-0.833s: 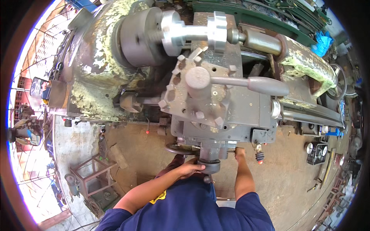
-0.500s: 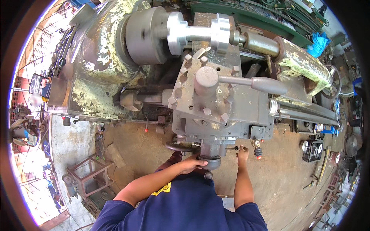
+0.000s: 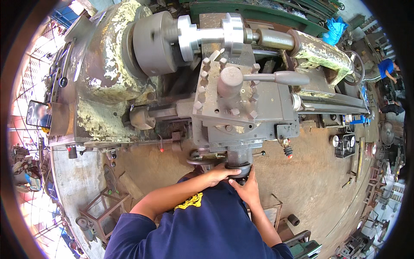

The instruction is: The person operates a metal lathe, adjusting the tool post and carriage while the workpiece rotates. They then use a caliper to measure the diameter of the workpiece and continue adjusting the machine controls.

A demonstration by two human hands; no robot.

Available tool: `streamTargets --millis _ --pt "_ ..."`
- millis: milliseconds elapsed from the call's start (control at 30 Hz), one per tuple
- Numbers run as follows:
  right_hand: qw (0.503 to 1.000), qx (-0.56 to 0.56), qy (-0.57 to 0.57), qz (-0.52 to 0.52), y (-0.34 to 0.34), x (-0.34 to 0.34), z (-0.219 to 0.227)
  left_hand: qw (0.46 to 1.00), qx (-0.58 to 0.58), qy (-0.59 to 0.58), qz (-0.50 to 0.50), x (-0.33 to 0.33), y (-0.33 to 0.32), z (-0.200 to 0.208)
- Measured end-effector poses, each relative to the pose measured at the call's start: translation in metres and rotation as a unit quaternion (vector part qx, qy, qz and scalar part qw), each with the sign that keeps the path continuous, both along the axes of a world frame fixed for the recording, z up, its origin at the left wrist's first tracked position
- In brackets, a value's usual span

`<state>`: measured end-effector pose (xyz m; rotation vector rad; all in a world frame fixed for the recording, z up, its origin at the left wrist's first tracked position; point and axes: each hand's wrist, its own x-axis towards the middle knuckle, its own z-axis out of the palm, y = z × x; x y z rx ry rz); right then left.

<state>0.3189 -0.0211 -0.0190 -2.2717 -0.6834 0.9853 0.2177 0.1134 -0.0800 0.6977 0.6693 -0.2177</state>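
Observation:
My left hand is closed around the left side of a round cross-slide handwheel at the front of a lathe carriage, its thumb over the rim. On the wheel's right side, my right hand cups the rim between thumb and fingers; the fingertips are partly hidden. Beyond the hands stands the square tool post with its clamping handle. A pointed cutting tool projects toward a shiny flanged metal workpiece, held between the chuck and the tailstock.
The headstock, with peeling paint, fills the left. A short black-knobbed lever juts out right of the handwheel. A larger handwheel sits to its left. A metal frame stand is on the floor at left. Another person is far right.
My right hand has left the short lever and come left onto the handwheel. My left hand stays on the wheel. The whole view has shifted slightly.

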Motion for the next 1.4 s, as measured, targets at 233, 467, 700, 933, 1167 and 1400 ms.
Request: streamTargets --millis 233,467,700,933,1167,1400 --pt "0.997 -0.022 -0.054 -0.060 0.012 -0.005 0.001 0.979 0.170 0.083 -0.076 -0.019 0.016 0.004" --pt "0.997 -0.022 -0.058 -0.055 0.013 -0.005 0.003 0.720 0.687 0.079 -0.065 -0.100 0.059 -0.014" --pt "0.997 -0.016 -0.065 -0.036 0.009 -0.002 -0.005 0.805 0.561 0.149 -0.125 -0.138 0.078 -0.050" --pt "0.998 0.000 -0.051 -0.028 0.007 0.003 -0.007 0.814 0.547 0.145 -0.129 -0.138 0.079 -0.048" --pt "0.999 0.007 -0.020 -0.027 0.004 0.009 -0.012 0.824 0.534 0.128 -0.136 -0.132 0.079 -0.049" --pt "0.999 0.037 0.005 -0.033 -0.003 0.013 -0.027 0.817 0.542 0.127 -0.149 -0.121 0.073 -0.041"
